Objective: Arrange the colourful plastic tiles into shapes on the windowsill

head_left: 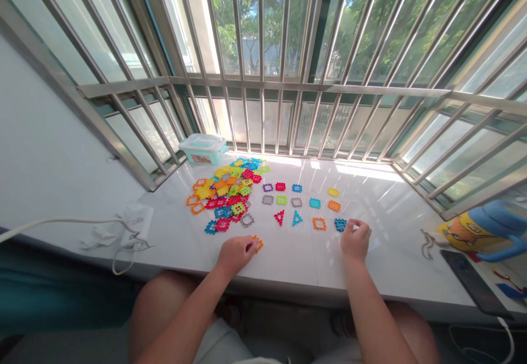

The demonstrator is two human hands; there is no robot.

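Observation:
My left hand (236, 253) rests on the white sill with its fingers pinched on an orange square tile (258, 242). My right hand (354, 239) lies curled beside a blue square tile (340, 224), fingertips touching or nearly touching it. Between and beyond my hands, single tiles lie in rows: a red triangle (279, 217), a blue triangle (297, 218), an orange square (318, 223) and several more squares. A heap of colourful tiles (224, 191) sits at the left.
A pale lidded plastic box (202, 149) stands behind the heap by the metal window bars (263, 87). A white power strip with cables (134, 224) lies at left. A black phone (473, 283) and a yellow-and-blue toy (480, 232) lie at right.

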